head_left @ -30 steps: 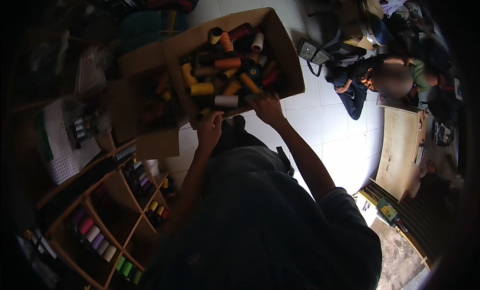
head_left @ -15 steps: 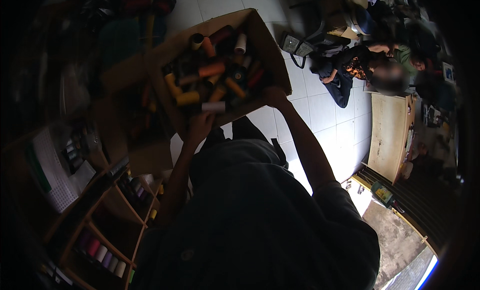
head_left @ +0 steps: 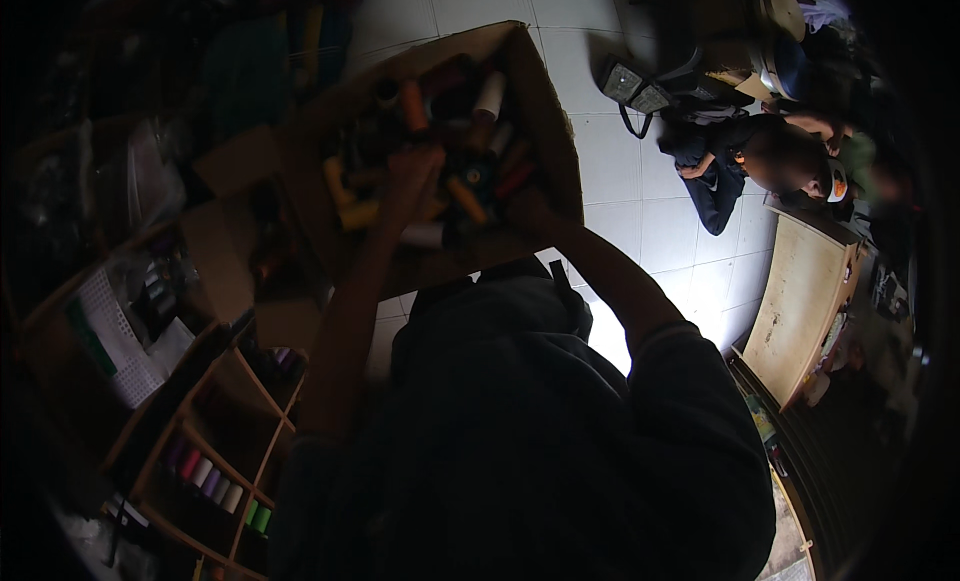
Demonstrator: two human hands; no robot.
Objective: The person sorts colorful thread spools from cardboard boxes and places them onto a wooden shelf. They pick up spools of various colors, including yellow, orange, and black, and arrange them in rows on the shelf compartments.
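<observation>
A cardboard box (head_left: 548, 101) is in front of me, holding several thread spools in orange, yellow, white and dark red. My left hand (head_left: 412, 176) reaches over the near wall into the box, its fingers curled down among the spools; what they hold, if anything, is hidden. Just beyond the fingers stands an orange spool (head_left: 413, 106), and to their right lie a yellow spool (head_left: 466, 199) and a white spool (head_left: 489, 96). A pale spool (head_left: 422, 235) lies below my left wrist. In deep shadow, my right hand (head_left: 535, 213) grips the box at its near right corner.
Wooden shelves (head_left: 262, 436) at the lower left hold thread spools in several colours. White floor tiles (head_left: 610, 181) show right of the box. A person (head_left: 715, 171) sits on the floor at the upper right, near a dark bag (head_left: 632, 86) and a light wooden cabinet (head_left: 800, 301).
My left hand has moved from the box's near edge further in, over the spools, covering some of them. My right hand stays at the near right corner. The view has turned slightly.
</observation>
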